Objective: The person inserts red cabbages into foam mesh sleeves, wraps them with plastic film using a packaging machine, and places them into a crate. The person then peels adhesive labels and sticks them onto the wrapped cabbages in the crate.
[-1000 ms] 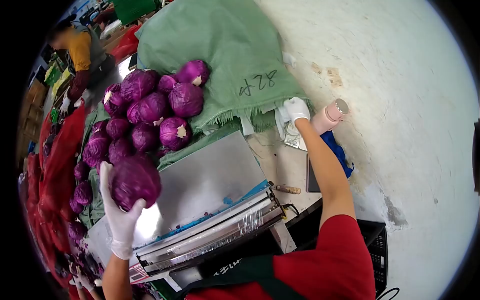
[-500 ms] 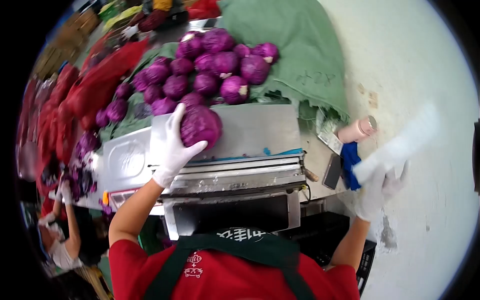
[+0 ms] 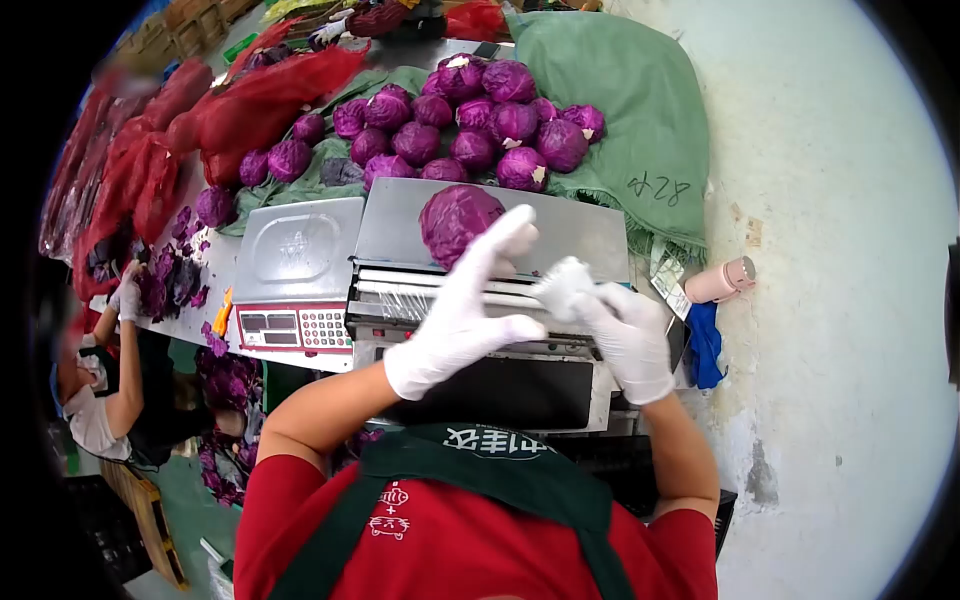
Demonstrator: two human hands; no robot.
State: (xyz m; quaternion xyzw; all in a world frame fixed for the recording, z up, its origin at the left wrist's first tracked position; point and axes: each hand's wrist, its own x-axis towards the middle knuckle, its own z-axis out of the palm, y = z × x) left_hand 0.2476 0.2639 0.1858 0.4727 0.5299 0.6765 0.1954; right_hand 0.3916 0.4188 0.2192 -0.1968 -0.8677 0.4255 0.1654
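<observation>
My left hand point(image 3: 458, 312), in a white glove, is open with thumb and fingers spread. It is in front of a single red cabbage point(image 3: 458, 224) and overlaps its lower right edge; whether they touch I cannot tell. That cabbage sits on the steel top point(image 3: 560, 228) of a film-wrapping machine point(image 3: 575, 348). My right hand point(image 3: 634, 342), also gloved, is closed around a crumpled white piece point(image 3: 566, 290), like cloth or paper, above the machine's front rollers. Its exact material cannot be made out.
Several red cabbages point(image 3: 470, 112) lie on green sacking point(image 3: 630, 90) at the back. A digital scale point(image 3: 293, 325) stands left. A pink bottle point(image 3: 722, 280) and blue cloth point(image 3: 706, 345) are right, near the wall. A co-worker's gloved hands point(image 3: 126, 295) are at far left beside trimmed leaves.
My left hand has let go of the cabbage and moved right, toward my right hand. My right hand has come in from the right, and the white piece it holds is now bunched up.
</observation>
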